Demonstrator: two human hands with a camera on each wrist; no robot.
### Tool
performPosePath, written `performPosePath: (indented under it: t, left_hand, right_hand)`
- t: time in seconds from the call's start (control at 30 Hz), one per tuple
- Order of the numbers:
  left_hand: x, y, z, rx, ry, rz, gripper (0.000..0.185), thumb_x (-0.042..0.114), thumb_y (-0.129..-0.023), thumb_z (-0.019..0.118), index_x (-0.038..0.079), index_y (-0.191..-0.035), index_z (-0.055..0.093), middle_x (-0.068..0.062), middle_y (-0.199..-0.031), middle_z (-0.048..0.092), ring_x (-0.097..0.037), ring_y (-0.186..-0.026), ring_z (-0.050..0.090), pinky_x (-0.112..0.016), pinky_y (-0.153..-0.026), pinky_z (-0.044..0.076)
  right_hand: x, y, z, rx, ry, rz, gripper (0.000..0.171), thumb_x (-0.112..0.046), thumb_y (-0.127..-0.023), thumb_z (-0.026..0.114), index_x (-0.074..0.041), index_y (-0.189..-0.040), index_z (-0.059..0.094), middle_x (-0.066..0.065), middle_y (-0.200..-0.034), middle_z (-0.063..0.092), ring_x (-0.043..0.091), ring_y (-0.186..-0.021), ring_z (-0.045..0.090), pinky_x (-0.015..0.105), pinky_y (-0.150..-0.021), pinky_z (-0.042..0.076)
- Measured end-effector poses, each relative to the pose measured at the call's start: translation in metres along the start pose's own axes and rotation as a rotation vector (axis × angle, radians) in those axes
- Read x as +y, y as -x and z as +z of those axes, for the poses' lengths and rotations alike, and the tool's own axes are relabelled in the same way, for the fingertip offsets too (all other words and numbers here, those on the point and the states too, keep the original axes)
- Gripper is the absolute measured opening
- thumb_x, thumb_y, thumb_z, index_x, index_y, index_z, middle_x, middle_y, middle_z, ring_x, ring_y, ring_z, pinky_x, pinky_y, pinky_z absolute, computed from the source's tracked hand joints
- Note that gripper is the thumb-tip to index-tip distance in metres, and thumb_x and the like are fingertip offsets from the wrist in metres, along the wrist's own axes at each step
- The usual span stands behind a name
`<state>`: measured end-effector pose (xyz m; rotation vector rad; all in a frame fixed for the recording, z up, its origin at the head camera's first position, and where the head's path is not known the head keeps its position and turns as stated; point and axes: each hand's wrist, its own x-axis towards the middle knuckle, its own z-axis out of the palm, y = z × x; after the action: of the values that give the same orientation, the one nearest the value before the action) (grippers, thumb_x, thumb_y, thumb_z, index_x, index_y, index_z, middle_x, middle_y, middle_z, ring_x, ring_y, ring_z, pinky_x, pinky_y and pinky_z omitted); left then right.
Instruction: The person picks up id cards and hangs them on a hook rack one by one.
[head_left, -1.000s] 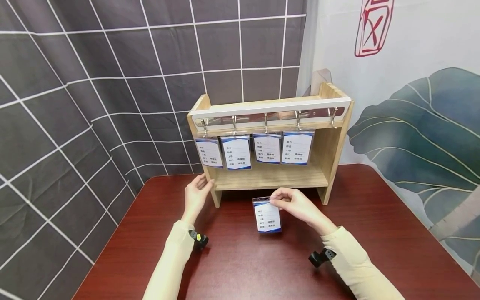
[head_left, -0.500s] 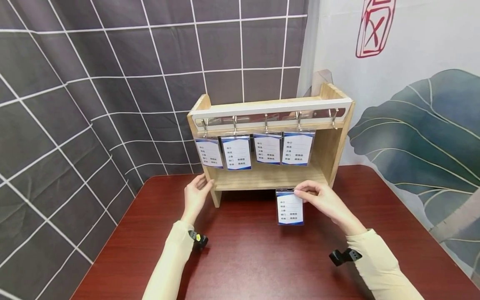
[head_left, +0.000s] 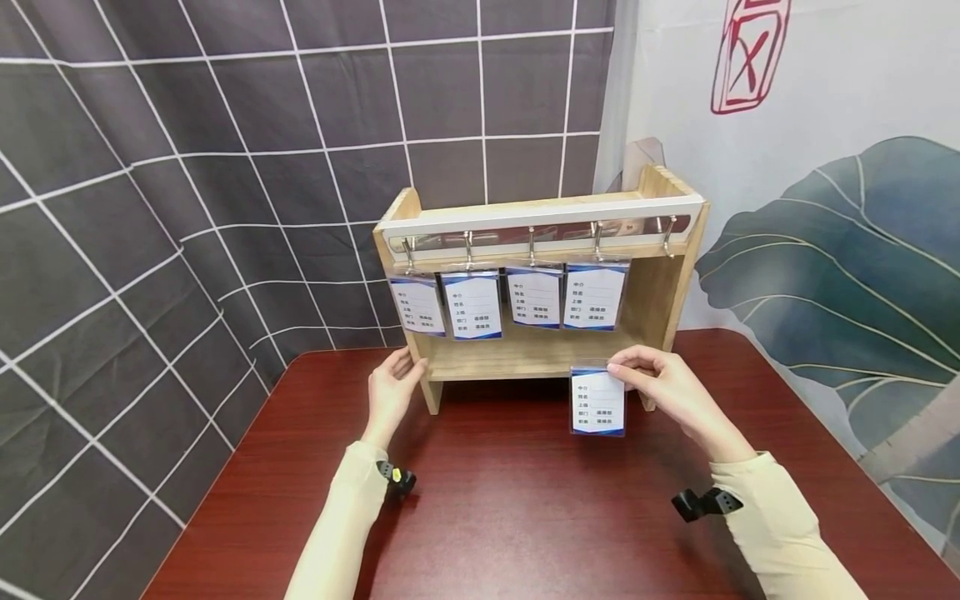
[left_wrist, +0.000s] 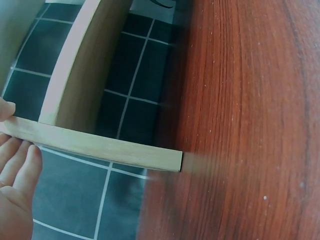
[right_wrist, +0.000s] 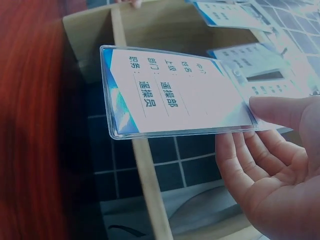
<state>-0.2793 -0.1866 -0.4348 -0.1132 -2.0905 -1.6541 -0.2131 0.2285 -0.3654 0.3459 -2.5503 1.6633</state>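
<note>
My right hand (head_left: 671,387): pinching the top edge of a badge card (head_left: 597,402) between thumb and fingertips, fingers curled; the card hangs free above the bench (head_left: 525,517), just in front of the rack's lower right corner.
Grip risk: I hold only a thin strip of slick plastic sleeve, as the right wrist view shows (right_wrist: 175,92); I judge it could slide out or swing if I jerk upward.
My left hand (head_left: 392,387): fingers straight and relaxed, resting flat against the left side panel of the wooden rack (head_left: 652,292), steadying it rather than gripping.
Rack risk: if that hand slackens while I push at a hook, the light rack may shift or tip back toward the curtain (head_left: 187,167).
Empty hook (head_left: 666,233): the rightmost one on the metal rail, well above the card; the slot at the card's top is partly covered by my fingers, so I might miss the hook tip.
Hung cards (head_left: 510,300): four in a row on the other hooks; the nearest sits just beside the free hook, and a careless lift could knock it off.
</note>
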Motion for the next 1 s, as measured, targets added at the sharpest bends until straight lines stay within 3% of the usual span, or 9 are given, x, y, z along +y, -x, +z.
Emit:
performPosePath:
  t: [0.2,0.43,0.6,1.0]
  left_hand:
    - [-0.002,0.0,0.001,-0.002,-0.009,-0.004,0.043,0.009,-0.093,0.081,-0.009,-0.129,0.068,-0.027,-0.123,0.071,-0.04,-0.118,0.069,-0.039,-0.1,0.058]
    - [0.007,0.002,0.0,-0.008,0.014,-0.016,0.043,0.007,-0.093,0.08,-0.009,-0.131,0.067,-0.027,-0.125,0.069,-0.04,-0.12,0.068,-0.036,-0.099,0.058]
    - [0.005,0.002,0.0,-0.006,-0.01,-0.012,0.043,0.009,-0.094,0.08,-0.008,-0.131,0.067,-0.027,-0.125,0.07,-0.039,-0.119,0.068,-0.038,-0.099,0.058]
    - [0.002,0.001,0.0,-0.005,-0.011,0.002,0.043,0.009,-0.094,0.081,-0.008,-0.131,0.068,-0.027,-0.124,0.07,-0.04,-0.118,0.069,-0.039,-0.099,0.058]
  right_hand:
    - [-0.008,0.0,-0.013,0.036,0.037,-0.025,0.03,-0.018,-0.102,0.071,0.006,-0.12,0.068,0.011,-0.104,0.073,0.009,-0.084,0.067,0.018,-0.075,0.057]
    - [-0.011,-0.003,-0.026,0.079,0.007,-0.099,0.028,-0.012,-0.102,0.07,0.009,-0.119,0.068,-0.007,-0.097,0.072,0.004,-0.082,0.066,0.018,-0.074,0.06]
    - [-0.021,-0.002,-0.036,0.114,0.03,-0.114,0.029,-0.017,-0.102,0.071,0.006,-0.118,0.068,-0.015,-0.095,0.072,0.005,-0.082,0.065,0.015,-0.074,0.057]
    - [-0.041,-0.003,-0.059,0.177,0.043,-0.126,0.024,-0.021,-0.102,0.071,-0.002,-0.117,0.07,-0.019,-0.096,0.071,0.007,-0.089,0.061,0.011,-0.075,0.05]
